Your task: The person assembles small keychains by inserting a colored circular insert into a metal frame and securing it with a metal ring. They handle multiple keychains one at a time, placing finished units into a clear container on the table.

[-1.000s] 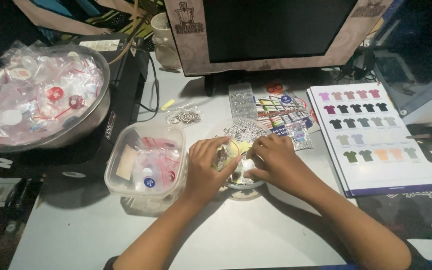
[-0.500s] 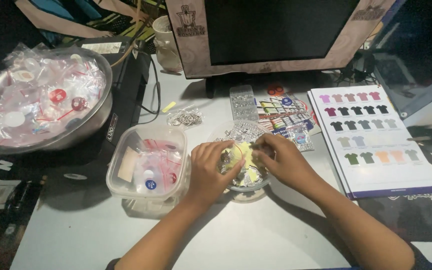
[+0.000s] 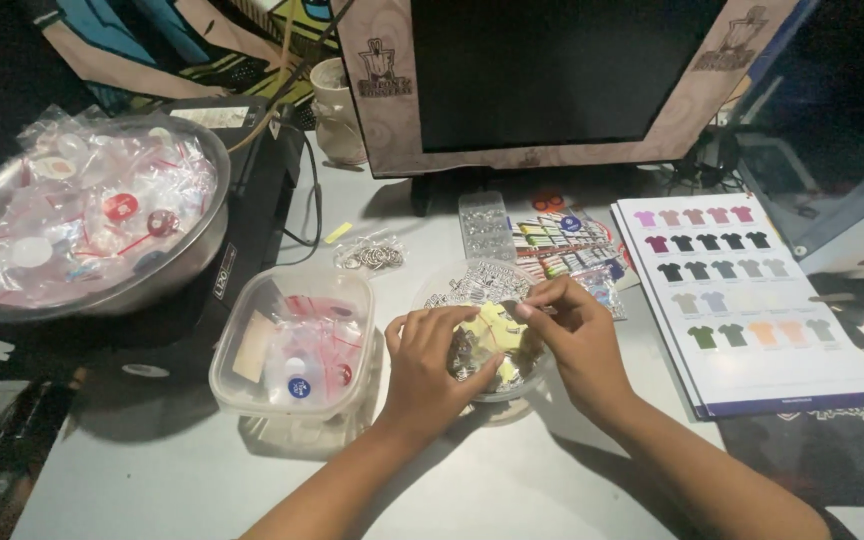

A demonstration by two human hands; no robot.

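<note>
While bent over the bowl (image 3: pixel 482 385), left hand (image 3: pixel 432 370) now curled on its rim, right hand (image 3: pixel 577 335) now pinching the yellow piece (image 3: pixel 497 328) lifted above the metal bits; picking underway.

Both forearms are bare to the elbow, and the left hand (image 3: pixel 430 365) and right hand (image 3: pixel 574 340) wear nothing.

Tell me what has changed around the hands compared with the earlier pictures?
The hands have parted a little over the clear round bowl, uncovering the yellow piece inside. The right hand now pinches at its upper edge; the left hand stays on the bowl's near side. The square plastic tub and colour chart have not moved.
</note>
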